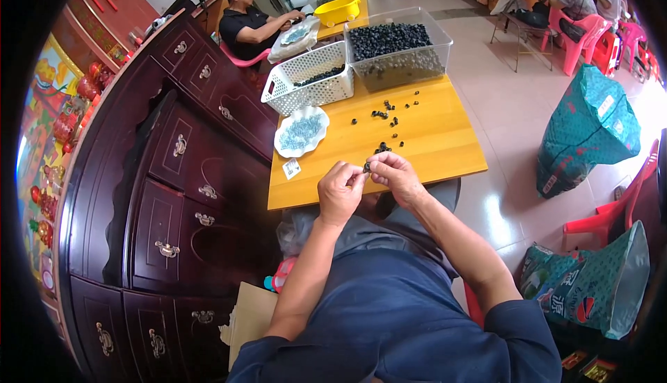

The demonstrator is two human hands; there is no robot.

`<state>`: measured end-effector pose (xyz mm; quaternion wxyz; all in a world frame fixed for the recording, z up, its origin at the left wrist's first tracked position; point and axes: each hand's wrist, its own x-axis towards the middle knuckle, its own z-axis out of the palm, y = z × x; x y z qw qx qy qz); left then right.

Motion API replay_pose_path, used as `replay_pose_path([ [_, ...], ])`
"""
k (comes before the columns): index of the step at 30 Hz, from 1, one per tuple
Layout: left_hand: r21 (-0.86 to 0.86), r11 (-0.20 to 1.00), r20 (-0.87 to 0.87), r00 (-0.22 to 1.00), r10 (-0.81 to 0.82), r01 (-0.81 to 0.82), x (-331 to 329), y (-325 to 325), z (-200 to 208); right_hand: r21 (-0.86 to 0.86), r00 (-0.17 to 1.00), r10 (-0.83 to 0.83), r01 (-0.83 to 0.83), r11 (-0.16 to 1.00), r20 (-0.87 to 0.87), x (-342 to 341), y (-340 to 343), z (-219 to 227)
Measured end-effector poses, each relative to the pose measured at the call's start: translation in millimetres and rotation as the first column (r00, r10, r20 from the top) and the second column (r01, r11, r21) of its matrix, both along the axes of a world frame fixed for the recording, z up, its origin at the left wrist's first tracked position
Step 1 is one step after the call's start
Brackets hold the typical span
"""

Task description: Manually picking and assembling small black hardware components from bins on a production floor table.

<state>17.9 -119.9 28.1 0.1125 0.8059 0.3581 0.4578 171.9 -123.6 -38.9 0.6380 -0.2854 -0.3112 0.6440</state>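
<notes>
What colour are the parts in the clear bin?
The parts are black; head view shows best.

the tabletop (445, 126) is showing smooth, grained wood with a soft sheen, and the small black pieces (383, 149) are glinting like smooth, glossy plastic! the tub (410, 77) is gleaming in clear, see-through plastic, the white basket (326, 94) is looking plastic too, and the plate (280, 140) is shining slick and smooth. the cabinet (233, 136) is flashing dark polished wood, its handles (167, 249) glinting as bright metal! the floor tiles (500, 223) are throwing back a glossy glare, the sacks (583, 133) are showing creased, shiny plastic, the shirt (417, 306) is looking like matt cloth, and the cardboard (250, 317) is looking dull and rough-edged.
</notes>
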Motion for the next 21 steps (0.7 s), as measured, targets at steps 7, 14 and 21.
replay_pose_path([
  [7,-0.099,0.993,0.015,0.998,-0.058,0.06,-12,10,-9,-0.006,0.991,0.129,-0.129,0.992,0.018,6,3,2],
  [14,-0.341,0.909,0.182,0.966,-0.186,0.24,-14,10,-8,0.023,0.968,0.246,-0.245,0.969,-0.045,9,2,-1],
  [21,-0.393,0.891,0.081,0.974,-0.213,0.228,-19,5,-1,0.058,0.967,0.254,-0.251,0.966,-0.035,7,1,0],
])
